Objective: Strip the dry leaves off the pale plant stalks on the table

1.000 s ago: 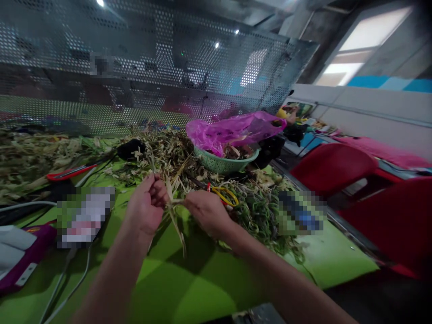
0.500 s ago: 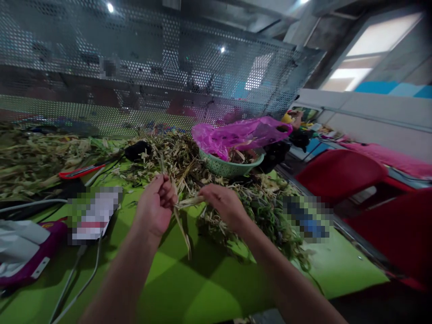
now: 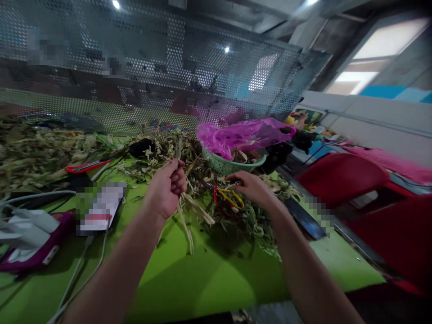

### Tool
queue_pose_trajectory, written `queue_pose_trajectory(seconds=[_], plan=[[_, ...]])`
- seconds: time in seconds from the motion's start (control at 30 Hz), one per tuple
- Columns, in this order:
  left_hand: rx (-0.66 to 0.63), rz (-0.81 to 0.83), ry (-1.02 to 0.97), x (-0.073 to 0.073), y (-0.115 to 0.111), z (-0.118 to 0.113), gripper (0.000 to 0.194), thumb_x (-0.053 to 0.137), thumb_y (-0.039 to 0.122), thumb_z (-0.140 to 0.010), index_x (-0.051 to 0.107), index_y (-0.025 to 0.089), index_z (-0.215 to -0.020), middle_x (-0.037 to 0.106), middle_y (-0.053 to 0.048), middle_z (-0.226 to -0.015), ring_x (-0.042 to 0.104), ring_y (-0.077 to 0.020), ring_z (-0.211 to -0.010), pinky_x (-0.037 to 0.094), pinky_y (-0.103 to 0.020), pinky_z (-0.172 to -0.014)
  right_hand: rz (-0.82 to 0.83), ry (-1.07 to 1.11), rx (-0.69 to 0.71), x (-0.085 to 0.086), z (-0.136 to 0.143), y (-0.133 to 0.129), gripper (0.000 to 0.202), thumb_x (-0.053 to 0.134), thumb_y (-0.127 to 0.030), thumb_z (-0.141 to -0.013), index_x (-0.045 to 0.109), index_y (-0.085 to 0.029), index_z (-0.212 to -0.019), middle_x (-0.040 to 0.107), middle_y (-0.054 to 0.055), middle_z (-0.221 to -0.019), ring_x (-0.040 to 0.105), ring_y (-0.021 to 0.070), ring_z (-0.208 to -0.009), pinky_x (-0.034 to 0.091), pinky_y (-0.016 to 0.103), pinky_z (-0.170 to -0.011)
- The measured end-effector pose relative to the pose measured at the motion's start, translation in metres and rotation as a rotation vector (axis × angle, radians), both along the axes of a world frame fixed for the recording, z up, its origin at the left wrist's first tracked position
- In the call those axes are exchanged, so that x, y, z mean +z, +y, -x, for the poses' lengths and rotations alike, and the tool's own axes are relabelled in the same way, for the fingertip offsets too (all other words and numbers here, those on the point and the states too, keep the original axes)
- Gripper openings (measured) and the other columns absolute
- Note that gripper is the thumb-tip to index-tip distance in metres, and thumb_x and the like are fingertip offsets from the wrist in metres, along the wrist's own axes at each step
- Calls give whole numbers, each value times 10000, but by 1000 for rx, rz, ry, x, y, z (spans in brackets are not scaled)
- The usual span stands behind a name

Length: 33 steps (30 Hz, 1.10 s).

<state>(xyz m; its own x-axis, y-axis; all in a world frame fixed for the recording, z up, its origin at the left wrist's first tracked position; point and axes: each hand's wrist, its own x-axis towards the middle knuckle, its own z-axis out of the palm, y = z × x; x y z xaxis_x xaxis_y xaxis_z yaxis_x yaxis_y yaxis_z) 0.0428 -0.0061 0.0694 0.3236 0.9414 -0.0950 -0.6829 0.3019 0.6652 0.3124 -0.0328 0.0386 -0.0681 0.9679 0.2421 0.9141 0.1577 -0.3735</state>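
Observation:
My left hand (image 3: 170,186) is closed around a bundle of pale dry plant strips (image 3: 186,225), probably leaf or husk. Their ends hang below the fist and stick out above it. One wider strip (image 3: 202,211) slants off toward the right. My right hand (image 3: 251,186) is over the heap of dried plant pieces, its fingertips bent together around something too small to make out. Just left of and below those fingertips lie scissors (image 3: 229,198) with red and yellow handles, not in the hand. Green plant matter (image 3: 256,227) lies under my right wrist.
Behind the heap stands a green basket (image 3: 222,166) with a pink plastic bag (image 3: 246,135) on it. A red cutter (image 3: 87,166), a phone-like slab (image 3: 104,207), cables and a purple power strip (image 3: 43,252) lie left. A dark phone (image 3: 305,219) lies right, near red chairs (image 3: 344,184).
My right hand has let go of the strip and moved right, over the heap. The scissors now show. My left hand, still gripping the bundle, sits slightly higher and further right in view.

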Motion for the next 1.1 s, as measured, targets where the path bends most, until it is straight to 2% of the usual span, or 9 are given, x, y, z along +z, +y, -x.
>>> queue_pose_trajectory(seconds=[0.13,0.27,0.37,0.47,0.67,0.77,0.87,0.97,1.1], plan=[[-20,60,54,-27,4,-3,175,543,208,-829,500,142,-673,261,100,-453,189,-23,-328,163,-151,-342,-40,37,-48,-17,-4,0,239,578,-165,-742,698,-196,-946,689,44,-908,604,168,-753,452,280,-693],[-41,50,103,-39,1,-5,153,536,211,-827,517,140,-692,270,97,-449,193,-20,-328,154,-149,-349,-65,16,-67,-15,-7,-3,174,596,-201,-761,711,-190,-891,672,43,-848,593,169,-729,440,284,-685],[-73,35,99,-37,1,-4,152,526,212,-830,524,137,-697,267,96,-446,194,-21,-327,151,-153,-350,-116,31,-49,-8,-1,-7,168,608,-226,-773,709,-182,-899,655,46,-840,572,159,-696,426,279,-660],[-56,23,86,-32,3,1,161,517,200,-832,512,141,-682,264,97,-439,184,-20,-324,154,-152,-347,-111,109,35,-2,14,-13,157,610,-258,-795,700,-180,-897,654,46,-840,571,157,-705,421,270,-655],[-12,30,64,-26,10,12,178,509,178,-830,510,140,-656,229,100,-425,166,-23,-317,140,-153,-332,153,153,359,2,56,-25,140,612,-237,-814,700,-187,-910,664,33,-849,601,150,-778,431,258,-733],[-6,19,59,-27,13,15,177,523,189,-828,513,142,-658,229,101,-431,169,-23,-318,147,-154,-331,211,79,448,-6,74,-27,226,641,-202,-778,687,-194,-999,649,34,-882,588,152,-778,429,256,-715],[5,-1,68,-29,15,17,191,502,204,-841,514,142,-662,228,101,-432,164,-28,-320,156,-159,-331,274,50,517,-12,83,-28,152,617,-161,-778,692,-194,-906,624,27,-866,577,145,-760,429,247,-698],[10,-8,80,-30,16,17,186,498,206,-840,512,142,-665,224,102,-428,161,-31,-320,159,-162,-331,288,91,525,-10,81,-27,61,616,-211,-800,668,-178,-796,616,24,-818,569,142,-733,425,243,-679],[9,0,90,-30,17,17,174,505,200,-830,503,143,-666,232,105,-423,160,-25,-314,160,-155,-333,227,249,390,-2,68,-26,147,614,-306,-822,639,-168,-780,619,18,-752,559,143,-698,421,250,-662]])
